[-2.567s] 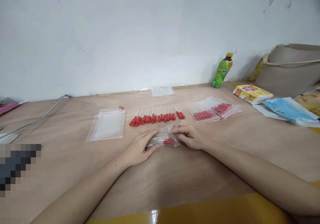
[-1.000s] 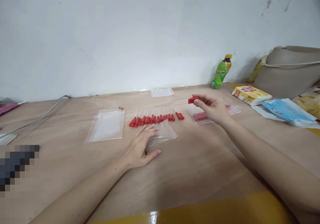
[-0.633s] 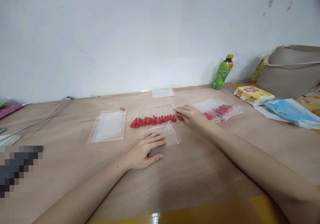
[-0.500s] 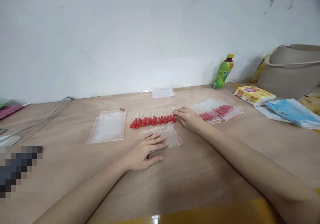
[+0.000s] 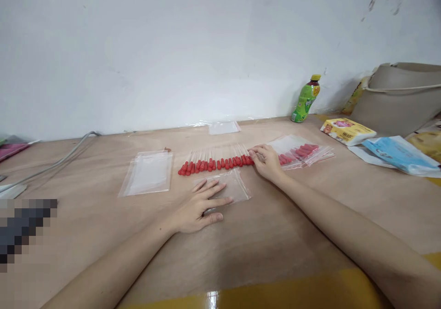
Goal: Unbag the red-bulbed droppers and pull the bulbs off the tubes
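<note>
A row of droppers (image 5: 210, 164) with red bulbs and thin clear tubes lies in front of me, bulbs towards me. My right hand (image 5: 267, 162) is at the row's right end, fingers bent together and fingertips against the last red bulbs; what they pinch, if anything, is hidden. Palm down, my left hand (image 5: 201, 208) rests with fingers spread on a clear zip bag (image 5: 237, 187) just below the row. Beyond my right hand lie filled zip bags (image 5: 292, 164) with more red-bulbed droppers inside. A stack of flat clear bags (image 5: 149, 173) lies left of the row.
Another small stack of bags (image 5: 223, 128) lies near the wall. At the right stand a green bottle (image 5: 305, 100) and a grey-beige bag (image 5: 396, 97), with a yellow tissue pack (image 5: 347, 130) and a blue packet (image 5: 406, 155) in front. A grey cable (image 5: 65, 162) crosses the left side.
My right hand has shifted right along the row, uncovering more red bulbs at that end. My left hand stays on the clear bag, nearly still.
</note>
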### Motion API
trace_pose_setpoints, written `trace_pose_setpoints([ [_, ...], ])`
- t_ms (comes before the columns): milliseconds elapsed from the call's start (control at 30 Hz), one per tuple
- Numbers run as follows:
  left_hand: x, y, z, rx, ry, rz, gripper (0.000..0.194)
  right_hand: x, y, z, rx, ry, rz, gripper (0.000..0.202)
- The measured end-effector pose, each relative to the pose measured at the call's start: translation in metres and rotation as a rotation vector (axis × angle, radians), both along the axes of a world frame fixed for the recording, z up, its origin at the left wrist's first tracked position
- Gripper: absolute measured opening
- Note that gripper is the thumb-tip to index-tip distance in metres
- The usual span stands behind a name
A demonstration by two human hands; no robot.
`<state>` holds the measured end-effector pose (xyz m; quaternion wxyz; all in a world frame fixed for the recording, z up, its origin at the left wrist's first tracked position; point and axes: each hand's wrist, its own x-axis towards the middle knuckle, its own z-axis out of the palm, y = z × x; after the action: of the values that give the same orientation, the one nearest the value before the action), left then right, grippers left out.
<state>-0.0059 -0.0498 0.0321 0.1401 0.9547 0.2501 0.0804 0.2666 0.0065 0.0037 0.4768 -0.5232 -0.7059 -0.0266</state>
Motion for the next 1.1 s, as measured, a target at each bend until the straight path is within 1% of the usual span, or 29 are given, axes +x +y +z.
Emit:
trace_pose_setpoints([
  [67,-0.001,0.0,-0.002,0.015,-0.064,0.066,0.041,-0.003,-0.007,0.0,0.037,0.062,-0.01,0.025],
  [133,-0.003,0.0,-0.005,0.015,-0.15,0.136,0.039,-0.01,-0.019,0.002,0.062,0.055,0.033,0.025],
  [200,-0.004,0.001,-0.008,0.011,-0.229,0.18,0.038,-0.017,-0.035,0.003,0.04,-0.02,0.167,0.022],
  [267,-0.005,0.002,-0.01,0.01,-0.258,0.2,0.037,-0.022,-0.051,0.005,0.033,-0.137,0.321,0.018],
  [367,-0.004,0.003,-0.009,0.011,-0.151,0.173,0.041,-0.023,-0.067,0.007,0.023,-0.369,0.527,0.024],
  [400,-0.003,0.003,-0.008,0.012,-0.092,0.154,0.044,-0.023,-0.071,0.007,0.012,-0.43,0.566,0.024],
  [467,-0.002,0.002,-0.005,0.01,0.02,0.115,0.047,-0.021,-0.075,0.007,-0.01,-0.487,0.579,0.023],
  [533,-0.003,0.001,-0.002,0.0,0.082,0.113,0.047,-0.02,-0.075,0.005,-0.015,-0.457,0.521,0.02],
  [633,-0.005,0.0,0.001,-0.036,0.064,0.151,0.049,-0.019,-0.073,0.001,-0.005,-0.403,0.413,0.017],
  [700,-0.005,0.0,0.0,-0.083,-0.019,0.176,0.048,-0.018,-0.071,0.0,0.013,-0.4,0.37,0.018],
  [767,-0.002,0.002,-0.003,-0.122,-0.163,0.236,0.042,-0.016,-0.067,0.001,0.045,-0.408,0.293,0.021],
  [800,0.0,0.004,-0.004,-0.119,-0.245,0.289,0.037,-0.013,-0.064,0.003,0.058,-0.41,0.222,0.023],
  [867,0.004,0.008,-0.007,-0.081,-0.364,0.421,0.031,-0.004,-0.059,0.007,0.053,-0.423,0.032,0.023],
  [900,0.006,0.01,-0.009,-0.064,-0.385,0.484,0.03,0.002,-0.057,0.01,0.032,-0.435,-0.073,0.022],
  [967,0.008,0.013,-0.01,-0.064,-0.374,0.579,0.033,0.017,-0.052,0.014,-0.048,-0.465,-0.232,0.022],
  [1033,0.007,0.015,-0.011,-0.102,-0.349,0.632,0.035,0.032,-0.049,0.016,-0.159,-0.501,-0.304,0.028],
  [1100,0.005,0.016,-0.011,-0.16,-0.326,0.649,0.036,0.044,-0.047,0.016,-0.259,-0.55,-0.338,0.037],
])
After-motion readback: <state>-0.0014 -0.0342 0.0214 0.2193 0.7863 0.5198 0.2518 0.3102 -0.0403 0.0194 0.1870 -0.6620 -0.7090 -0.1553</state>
